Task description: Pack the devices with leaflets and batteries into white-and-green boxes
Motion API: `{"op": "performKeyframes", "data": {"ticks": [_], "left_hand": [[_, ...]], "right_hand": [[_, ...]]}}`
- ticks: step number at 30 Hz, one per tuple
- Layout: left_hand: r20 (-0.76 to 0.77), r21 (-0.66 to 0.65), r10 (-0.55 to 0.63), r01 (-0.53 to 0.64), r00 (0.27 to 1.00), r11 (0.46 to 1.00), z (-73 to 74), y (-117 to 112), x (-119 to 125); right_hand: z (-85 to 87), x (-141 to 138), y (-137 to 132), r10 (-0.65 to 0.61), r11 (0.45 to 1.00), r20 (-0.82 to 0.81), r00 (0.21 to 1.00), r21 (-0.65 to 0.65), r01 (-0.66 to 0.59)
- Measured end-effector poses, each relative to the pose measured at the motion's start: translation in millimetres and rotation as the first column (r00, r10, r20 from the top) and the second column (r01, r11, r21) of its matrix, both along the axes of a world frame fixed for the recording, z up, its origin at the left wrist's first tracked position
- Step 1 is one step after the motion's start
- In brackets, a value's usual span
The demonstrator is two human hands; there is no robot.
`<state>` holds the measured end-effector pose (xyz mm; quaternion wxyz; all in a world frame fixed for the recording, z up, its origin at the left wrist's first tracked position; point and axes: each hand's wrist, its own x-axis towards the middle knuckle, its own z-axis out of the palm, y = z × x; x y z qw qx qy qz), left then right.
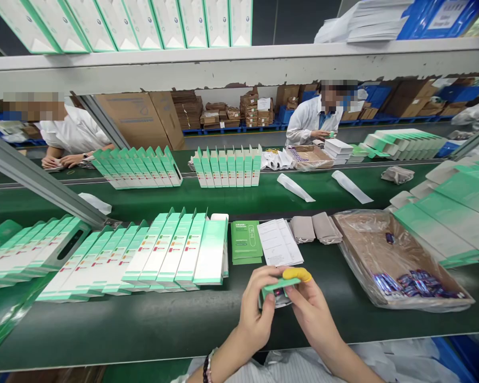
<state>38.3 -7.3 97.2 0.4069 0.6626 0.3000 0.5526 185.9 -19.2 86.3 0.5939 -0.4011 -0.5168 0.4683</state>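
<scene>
Nearest the camera, pale striped clothing is cut off by the lower edge, with both forearms reaching forward from it. A small green-and-white box is held above the dark green work surface, between the two hands. Its left side is gripped by the left hand, fingers curled over the top and thumb set on the near side. Its right side is met by the right hand; the index finger, capped by a yellow finger cot, is laid over the top edge, and the thumb is brought to the opening. Finger gaps are narrow, closed to the box's width.

The opening is turned toward the wearer; the green upper edge runs left to right, rising slightly rightward. Neither hand is nearer, contact being made by both. The long axis cannot be judged, the body being foreshortened and covered by fingers. Something dark is seen inside, not identifiable. Far fingertips are hidden. To the right, small wrapped cells are held in a plastic-lined cardboard tray.
</scene>
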Motion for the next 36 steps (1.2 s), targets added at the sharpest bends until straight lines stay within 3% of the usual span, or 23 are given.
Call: {"op": "performKeyframes", "data": {"ticks": [1, 3, 5, 8, 11, 14, 17, 21, 23, 25, 29, 32, 36], "left_hand": [[-0.032, 0.163, 0.031, -0.026, 0.999, 0.986, -4.7, 2, -2], [-0.138, 0.427, 0.078, -0.012, 0.987, 0.904, -13.1, 8, -9], [-0.225, 0.528, 0.107, 0.028, 0.968, 0.849, -17.6, 12, -17], [-0.253, 0.473, 0.086, 0.046, 0.964, 0.88, -15.1, 13, -25], [-0.296, 0.418, 0.067, 0.066, 0.953, 0.906, -5.1, 10, -25], [-0.266, 0.33, 0.068, 0.025, 0.961, 0.944, 7.4, 6, -23], [-0.177, 0.135, 0.052, -0.028, 0.983, 0.99, 18.4, 3, -19], [-0.15, 0.012, 0.046, -0.044, 0.988, 0.999, 24.1, -3, -17], [-0.185, 0.074, 0.058, -0.045, 0.981, 0.996, 21.6, -5, -18], [-0.263, 0.226, 0.076, -0.015, 0.962, 0.974, 15.4, -5, -22], [-0.351, 0.504, 0.171, 0.032, 0.921, 0.863, -2.5, 0, -29], [-0.335, 0.534, 0.185, 0.024, 0.924, 0.845, -13.7, 3, -30], [-0.313, 0.468, 0.129, 0.035, 0.941, 0.883, -16.5, 2, -27]], "right_hand": [[-0.9, 5, 1, 0.025, 1.0, 0.009, 1.0, 0.017, -0.025], [-1.7, 19, 4, 0.093, 0.992, 0.098, 0.991, 0.079, -0.101], [-0.1, 34, 7, 0.125, 0.97, 0.271, 0.955, 0.169, -0.175], [7.0, 48, 11, 0.066, 0.907, 0.56, 0.826, 0.311, -0.283], [16.2, 51, 14, -0.036, 0.848, 0.702, 0.711, 0.397, -0.35], [24.3, 47, 15, -0.049, 0.846, 0.697, 0.715, 0.409, -0.341], [32.0, 43, 14, 0.001, 0.875, 0.65, 0.76, 0.367, -0.316], [40.8, 40, 10, 0.024, 0.901, 0.679, 0.734, 0.303, -0.31], [42.5, 41, 8, 0.013, 0.887, 0.713, 0.701, 0.316, -0.338], [41.7, 44, 8, -0.002, 0.86, 0.743, 0.669, 0.342, -0.378], [33.0, 52, 10, -0.069, 0.802, 0.798, 0.599, 0.402, -0.443], [25.6, 53, 10, -0.107, 0.777, 0.808, 0.579, 0.431, -0.458], [25.2, 43, 8, -0.092, 0.795, 0.81, 0.58, 0.41, -0.447]]}}
